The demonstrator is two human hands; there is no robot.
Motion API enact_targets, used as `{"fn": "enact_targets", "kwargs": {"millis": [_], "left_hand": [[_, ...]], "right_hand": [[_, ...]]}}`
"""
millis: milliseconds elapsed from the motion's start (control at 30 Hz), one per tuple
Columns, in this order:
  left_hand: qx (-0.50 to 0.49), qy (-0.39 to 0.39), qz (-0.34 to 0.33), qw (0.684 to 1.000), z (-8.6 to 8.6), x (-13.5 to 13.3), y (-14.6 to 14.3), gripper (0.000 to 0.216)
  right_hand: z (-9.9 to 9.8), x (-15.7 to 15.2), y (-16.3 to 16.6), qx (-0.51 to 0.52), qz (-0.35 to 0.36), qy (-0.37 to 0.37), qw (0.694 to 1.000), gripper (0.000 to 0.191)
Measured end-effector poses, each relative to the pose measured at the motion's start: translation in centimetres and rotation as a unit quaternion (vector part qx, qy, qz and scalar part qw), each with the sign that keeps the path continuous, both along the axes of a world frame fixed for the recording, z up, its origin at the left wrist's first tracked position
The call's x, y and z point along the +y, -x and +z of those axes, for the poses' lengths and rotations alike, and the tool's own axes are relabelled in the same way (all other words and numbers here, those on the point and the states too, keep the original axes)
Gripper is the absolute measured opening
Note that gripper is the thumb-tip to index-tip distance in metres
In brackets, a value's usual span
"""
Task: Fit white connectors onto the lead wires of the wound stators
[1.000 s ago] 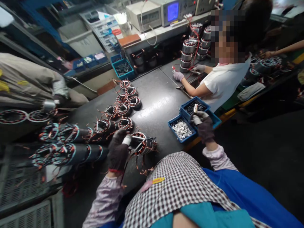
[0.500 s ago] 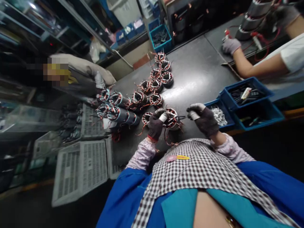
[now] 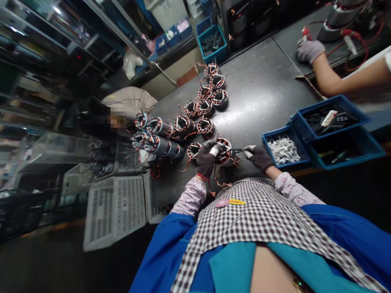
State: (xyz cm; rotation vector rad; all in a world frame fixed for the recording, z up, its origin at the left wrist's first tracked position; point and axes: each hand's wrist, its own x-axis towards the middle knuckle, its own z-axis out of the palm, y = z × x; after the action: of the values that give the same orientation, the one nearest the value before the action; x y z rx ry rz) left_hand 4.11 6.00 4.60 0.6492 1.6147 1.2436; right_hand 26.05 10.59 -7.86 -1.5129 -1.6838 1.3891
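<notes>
Both my hands wear dark gloves with white-taped fingertips. My left hand (image 3: 206, 158) grips a wound stator (image 3: 225, 151) with copper wires, which rests on the dark table (image 3: 259, 93) right in front of me. My right hand (image 3: 259, 157) is just right of the stator, pinched on a thin dark piece (image 3: 237, 150) whose tip reaches the stator's rim. I cannot tell exactly what the piece is. A second stator (image 3: 193, 149) stands just left of my left hand.
Rows of stators (image 3: 207, 106) run up the table's left side. Blue bins to the right hold white slips (image 3: 283, 149) and black parts (image 3: 332, 119). A co-worker's gloved hand (image 3: 309, 50) works at the far right. Another person (image 3: 128, 106) leans at left; white crates (image 3: 116, 207) lie below.
My right hand came from the blue bins to the stator, and now its thin piece touches the rim. My left hand stayed on the stator. The view swung left and down.
</notes>
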Motion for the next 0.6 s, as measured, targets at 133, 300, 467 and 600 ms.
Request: {"fn": "enact_targets", "kwargs": {"millis": [133, 300, 467, 600], "left_hand": [[-0.008, -0.010, -0.006, 1.000, -0.2, -0.1, 0.0, 0.045], [-0.030, -0.019, 0.002, 0.999, -1.1, 0.4, 0.0, 0.043], [-0.043, -0.038, 0.033, 0.998, -2.1, 0.3, -1.2, 0.031], [-0.052, -0.084, -0.029, 0.995, -3.9, 0.9, -1.8, 0.029]], "right_hand": [[-0.3, 0.6, 0.1, 0.074, -0.002, 0.138, 0.988, 0.012], [0.1, 1.1, -0.2, 0.050, -0.016, 0.112, 0.992, 0.025], [2.0, 1.6, 0.7, -0.025, 0.118, 0.033, 0.992, 0.023], [-0.4, 2.2, 0.2, -0.130, 0.194, 0.005, 0.972, 0.039]]}}
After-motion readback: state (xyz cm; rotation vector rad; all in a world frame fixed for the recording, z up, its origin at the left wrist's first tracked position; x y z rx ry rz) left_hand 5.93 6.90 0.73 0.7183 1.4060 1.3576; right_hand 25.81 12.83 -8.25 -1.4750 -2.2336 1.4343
